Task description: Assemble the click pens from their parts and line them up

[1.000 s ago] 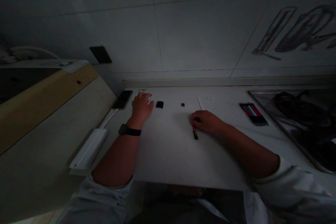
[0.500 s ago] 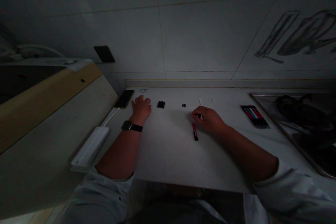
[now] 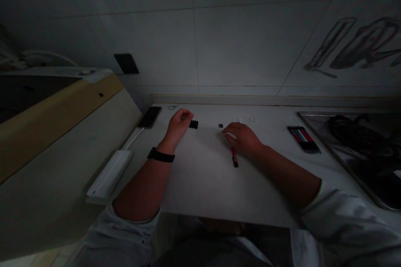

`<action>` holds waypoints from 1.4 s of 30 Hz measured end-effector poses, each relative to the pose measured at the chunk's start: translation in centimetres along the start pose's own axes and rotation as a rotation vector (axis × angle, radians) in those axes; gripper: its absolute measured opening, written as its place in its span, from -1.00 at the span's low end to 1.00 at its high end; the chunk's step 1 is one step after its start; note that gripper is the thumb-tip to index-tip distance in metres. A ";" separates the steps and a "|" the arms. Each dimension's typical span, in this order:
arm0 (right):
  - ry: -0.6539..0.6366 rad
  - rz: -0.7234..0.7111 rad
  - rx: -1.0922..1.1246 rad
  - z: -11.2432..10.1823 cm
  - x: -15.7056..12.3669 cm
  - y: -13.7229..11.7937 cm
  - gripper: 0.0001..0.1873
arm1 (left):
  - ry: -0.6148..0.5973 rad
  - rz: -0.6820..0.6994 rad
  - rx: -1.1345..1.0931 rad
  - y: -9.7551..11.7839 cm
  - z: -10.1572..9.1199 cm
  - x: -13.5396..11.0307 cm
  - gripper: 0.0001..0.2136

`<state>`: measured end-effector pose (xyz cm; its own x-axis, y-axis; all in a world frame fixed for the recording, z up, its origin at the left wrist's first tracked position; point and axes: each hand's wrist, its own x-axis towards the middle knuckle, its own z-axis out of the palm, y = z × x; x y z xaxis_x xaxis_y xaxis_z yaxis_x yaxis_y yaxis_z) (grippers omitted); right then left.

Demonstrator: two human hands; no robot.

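My left hand (image 3: pixel 179 124) is raised just left of a cluster of black, ribbed pieces (image 3: pixel 194 124), its thumb and fingers drawn into a pinch. Whatever may be between those fingertips is too small to make out. My right hand (image 3: pixel 244 137) hovers over the worktop with thumb and fingers curled together; a tiny pale spot shows at the tips, too dark to name. A red and black pen-like stick (image 3: pixel 234 157) lies just below that hand. Up and to its left sit small black bits (image 3: pixel 221 125).
A pack of coloured pens (image 3: pixel 302 139) lies at right, beside the metal-edged stove (image 3: pixel 341 154). Small white scraps (image 3: pixel 252 119) and a thin ring (image 3: pixel 172 107) lie toward the wall. At left are a phone (image 3: pixel 150 117) and a white power strip (image 3: pixel 110 174).
My left hand has lifted off the worktop, moved right toward the black pieces and gone from spread fingers to a pinch. My right hand has shifted slightly left.
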<state>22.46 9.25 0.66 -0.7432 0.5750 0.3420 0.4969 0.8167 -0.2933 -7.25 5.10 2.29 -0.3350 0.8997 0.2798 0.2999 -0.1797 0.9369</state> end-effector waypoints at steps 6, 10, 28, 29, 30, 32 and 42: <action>-0.104 -0.043 -0.189 2.0 5.7 -0.9 -0.56 | 0.076 -0.192 -0.324 0.1 0.5 -0.3 -0.82; -0.154 -0.035 -0.254 3.9 8.8 -1.7 -0.50 | 0.133 -0.269 -0.447 -0.2 0.3 0.0 -0.76; -0.135 -0.126 -0.310 5.5 11.0 -0.4 -0.63 | 0.193 -0.319 -0.615 -0.5 -0.7 0.9 -0.76; -0.153 -0.152 -0.320 5.4 11.2 -0.3 -0.65 | 0.193 -0.319 -0.618 -0.5 -0.7 0.9 -0.76; -0.172 -0.179 -0.329 5.3 11.3 -0.1 -0.67 | 0.191 -0.320 -0.612 -0.5 -0.7 0.9 -0.76; -0.189 -0.212 -0.338 4.8 11.4 0.1 -0.70 | 0.179 -0.317 -0.579 -0.5 -0.7 0.9 -0.76; 0.024 0.154 -0.060 -0.2 5.1 0.2 -0.75 | -0.049 -0.308 -0.505 -0.3 1.5 -0.8 -0.71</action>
<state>18.86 12.31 2.52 -0.6456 0.6941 0.3185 0.6304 0.7198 -0.2907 -5.76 5.01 1.51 -0.2943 0.9555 -0.0197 -0.2711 -0.0637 0.9604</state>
